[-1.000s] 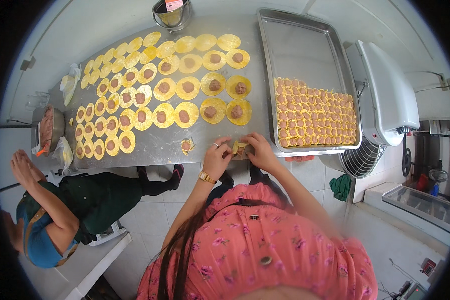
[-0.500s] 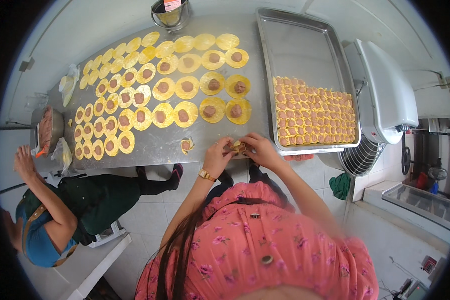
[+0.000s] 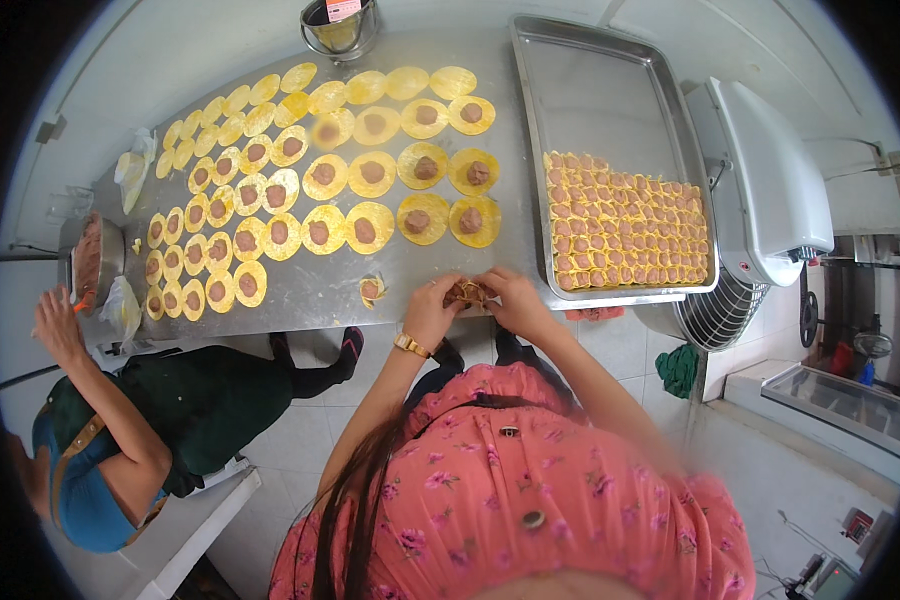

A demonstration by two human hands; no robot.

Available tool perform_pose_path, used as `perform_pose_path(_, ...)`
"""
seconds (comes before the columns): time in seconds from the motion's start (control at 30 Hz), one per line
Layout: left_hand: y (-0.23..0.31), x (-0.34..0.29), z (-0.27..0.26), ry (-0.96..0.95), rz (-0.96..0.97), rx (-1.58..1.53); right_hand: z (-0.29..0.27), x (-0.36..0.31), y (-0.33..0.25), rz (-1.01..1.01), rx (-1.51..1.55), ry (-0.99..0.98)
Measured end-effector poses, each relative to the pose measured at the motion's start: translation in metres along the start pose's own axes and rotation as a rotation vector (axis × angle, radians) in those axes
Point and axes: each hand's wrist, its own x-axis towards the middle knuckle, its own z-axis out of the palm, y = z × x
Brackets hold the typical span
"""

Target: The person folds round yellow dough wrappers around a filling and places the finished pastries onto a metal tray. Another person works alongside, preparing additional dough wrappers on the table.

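At the table's near edge, my left hand (image 3: 433,311) and my right hand (image 3: 517,301) close their fingers around one small dumpling (image 3: 471,292) of yellow wrapper and pinkish meat. My fingers partly cover it. A finished-looking dumpling (image 3: 371,291) sits on the metal table just left of my left hand. Beyond it lie rows of round yellow wrappers (image 3: 407,82); the nearer rows each carry a ball of meat filling (image 3: 366,231). To the right of my hands, a metal tray (image 3: 610,90) holds tightly packed dumplings (image 3: 625,235) in its near half.
On the left, a co-worker's hand (image 3: 60,325) is at an orange-handled tool (image 3: 83,302) by a bowl of meat (image 3: 110,255). A metal bucket (image 3: 338,35) stands at the back. Right of the tray is a white machine (image 3: 765,180).
My fingers have shifted around the dumpling, and more of its meat shows between them. The co-worker's hand has moved down and right to the orange-handled tool.
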Motion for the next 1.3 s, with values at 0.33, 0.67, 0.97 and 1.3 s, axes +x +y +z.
perform_pose_path(0.33,0.0110,0.0009,0.0000,-0.019,-0.034,0.086,0.0033,0.0016,0.0062,-0.138,-0.108,0.106)
perform_pose_path(0.67,0.0025,-0.0001,0.0035,-0.094,-0.023,0.152,-0.0024,-0.0019,0.0073,-0.096,-0.054,0.084)
perform_pose_path(0.97,0.0096,0.0048,0.0060,-0.147,-0.045,0.209,0.0036,0.0028,0.0082,-0.071,-0.042,0.132)
perform_pose_path(1.3,0.0082,0.0020,0.0062,-0.126,-0.023,0.230,0.0028,-0.0003,0.0039,-0.062,-0.083,0.155)
